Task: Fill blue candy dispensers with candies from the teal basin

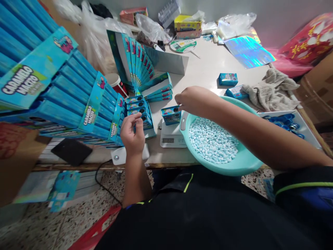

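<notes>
My right hand (pixel 197 100) hovers over a small blue candy box (pixel 172 118) standing on a white digital scale (pixel 173 140). Its fingers are bent and pinched together beside the box's top opening; what they hold, if anything, is hidden. Under that forearm is a turquoise basin (pixel 247 161) with many small pale-blue and white candies (pixel 213 140). My left hand (pixel 133 134) is raised, thumb and forefinger apart, in front of similar blue boxes with dark round openings (pixel 135 105) in an open display carton. No object shows between its fingers.
Stacked caramel cartons (pixel 70 83) rise at the left. Fanned cartons (pixel 137 66) stand behind. At right lie a loose blue box (pixel 228 79), a grey cloth (pixel 270 88) and a tray of blue caps (pixel 286 123). A white power strip (pixel 119 156) sits at the front edge.
</notes>
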Motion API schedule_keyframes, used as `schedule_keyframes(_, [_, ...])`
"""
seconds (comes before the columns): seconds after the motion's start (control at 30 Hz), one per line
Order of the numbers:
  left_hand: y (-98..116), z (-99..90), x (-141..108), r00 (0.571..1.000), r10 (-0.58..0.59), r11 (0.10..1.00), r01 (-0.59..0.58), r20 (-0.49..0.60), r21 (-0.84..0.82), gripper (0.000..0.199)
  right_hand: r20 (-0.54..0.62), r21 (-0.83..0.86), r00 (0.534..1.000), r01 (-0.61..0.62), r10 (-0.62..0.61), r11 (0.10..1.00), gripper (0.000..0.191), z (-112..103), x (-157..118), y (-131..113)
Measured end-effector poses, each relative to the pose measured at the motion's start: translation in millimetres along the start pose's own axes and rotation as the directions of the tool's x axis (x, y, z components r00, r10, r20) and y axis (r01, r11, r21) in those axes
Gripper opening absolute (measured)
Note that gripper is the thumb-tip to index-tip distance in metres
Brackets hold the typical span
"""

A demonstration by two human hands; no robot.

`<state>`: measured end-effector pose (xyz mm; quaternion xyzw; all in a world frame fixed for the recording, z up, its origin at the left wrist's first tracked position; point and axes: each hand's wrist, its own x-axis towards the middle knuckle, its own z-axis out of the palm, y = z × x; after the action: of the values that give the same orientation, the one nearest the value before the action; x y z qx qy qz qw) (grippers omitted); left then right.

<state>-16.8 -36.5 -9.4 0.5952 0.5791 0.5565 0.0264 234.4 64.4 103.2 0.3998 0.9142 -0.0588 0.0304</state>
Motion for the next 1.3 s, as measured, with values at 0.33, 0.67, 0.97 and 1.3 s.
schedule_keyframes(0.33, [-14,-14.1,-5,1.000,-0.008,1.000,0.008,0.015,0.023,0.031,0.351,0.116,0.901,-0.314,0.257,0.942,0.024,52,-108,28])
schedule_keyframes(0.67, [-10,-10.0,10,1.000,0.011,0.999,-0.011,0.003,0.038,0.031,-0.118,0.447,0.872,-0.380,0.475,0.810,0.027,121,-211,70])
schedule_keyframes(0.97, [1,15.3,20,0.994,0.039,0.998,-0.044,0.104,0.044,0.034,-0.373,0.498,0.708,-0.393,0.600,0.773,0.018,130,-246,56])
schedule_keyframes(1.3, [31,108.4,31,0.860,0.103,0.945,-0.241,0.500,0.220,0.057,-0.365,0.592,0.704,-0.330,0.609,0.735,0.021,131,-232,43])
